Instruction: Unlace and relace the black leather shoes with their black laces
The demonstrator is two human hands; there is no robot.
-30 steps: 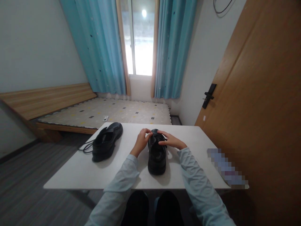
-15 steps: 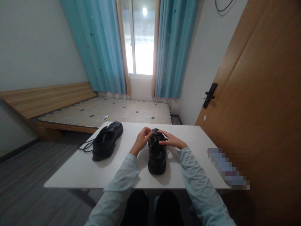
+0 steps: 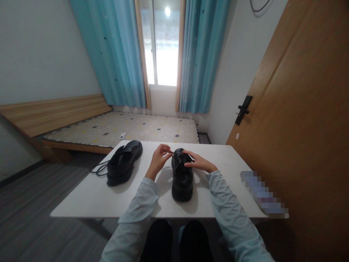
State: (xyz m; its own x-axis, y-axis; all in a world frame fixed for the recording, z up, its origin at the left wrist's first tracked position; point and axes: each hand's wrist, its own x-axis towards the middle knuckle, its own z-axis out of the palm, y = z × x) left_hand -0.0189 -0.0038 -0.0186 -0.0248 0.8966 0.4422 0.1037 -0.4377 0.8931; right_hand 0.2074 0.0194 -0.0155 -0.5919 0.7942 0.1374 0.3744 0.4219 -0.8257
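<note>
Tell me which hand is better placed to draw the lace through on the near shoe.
Probably the left hand: it pinches the lace, lifted clear beside the shoe with open table behind it. The right hand lies flat on the shoe's top, better suited to steadying it.

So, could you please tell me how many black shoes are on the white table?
2: one shoe between both hands at the centre, the other shoe lying untouched to its left.
</note>
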